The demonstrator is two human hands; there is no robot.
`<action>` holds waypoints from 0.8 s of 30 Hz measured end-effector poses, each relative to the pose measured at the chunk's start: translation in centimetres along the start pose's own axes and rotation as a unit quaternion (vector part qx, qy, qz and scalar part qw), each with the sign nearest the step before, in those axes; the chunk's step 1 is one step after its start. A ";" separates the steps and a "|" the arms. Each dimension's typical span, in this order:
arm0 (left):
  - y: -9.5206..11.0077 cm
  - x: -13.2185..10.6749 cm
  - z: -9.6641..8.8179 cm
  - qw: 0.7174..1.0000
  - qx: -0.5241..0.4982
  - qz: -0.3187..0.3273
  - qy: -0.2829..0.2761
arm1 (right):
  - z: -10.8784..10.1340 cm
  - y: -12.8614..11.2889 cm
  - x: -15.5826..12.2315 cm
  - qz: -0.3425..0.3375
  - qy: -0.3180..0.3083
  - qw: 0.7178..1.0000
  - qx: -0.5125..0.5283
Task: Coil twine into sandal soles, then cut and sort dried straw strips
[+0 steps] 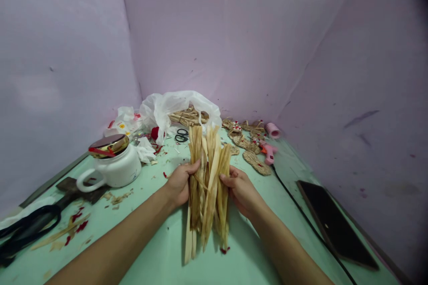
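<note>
A bundle of dry, straw-coloured flat plant strips (209, 191) stands roughly upright between my hands, over the middle of the pale green table. My left hand (181, 183) grips its left side, thumb across the front. On the right side, my right hand (240, 187) holds the strips with thumb in front and fingers behind. Some strips hang lower than others at the bottom. Behind the bundle, a white plastic bag (187, 98) lies open with more dry strips (189, 116) in it.
At left stand a white mug (120, 167) with a gold-rimmed lid and large black-handled scissors (30, 227). Small scissors (181, 135) lie behind. On the right are woven soles (257, 162), a pink glue gun (268, 151) with a black cord, and a dark flat tablet-like slab (337, 225).
</note>
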State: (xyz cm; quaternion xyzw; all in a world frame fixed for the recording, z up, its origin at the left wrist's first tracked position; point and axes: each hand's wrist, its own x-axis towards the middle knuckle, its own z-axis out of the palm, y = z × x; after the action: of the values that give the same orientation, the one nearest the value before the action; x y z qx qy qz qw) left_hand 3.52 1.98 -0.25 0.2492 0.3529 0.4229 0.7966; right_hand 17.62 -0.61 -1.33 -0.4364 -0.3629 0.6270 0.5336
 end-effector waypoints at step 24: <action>-2.0 -1.4 1.2 0.999 0.017 0.040 -0.012 | 1.2 1.6 -1.0 -0.157 0.034 0.939 -0.305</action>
State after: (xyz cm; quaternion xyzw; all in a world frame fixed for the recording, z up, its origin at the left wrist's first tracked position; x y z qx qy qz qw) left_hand 4.86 -0.36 -0.42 0.2819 0.3404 0.4450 0.7788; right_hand 16.02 -1.86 -2.19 -0.5371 -0.5821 0.3792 0.4785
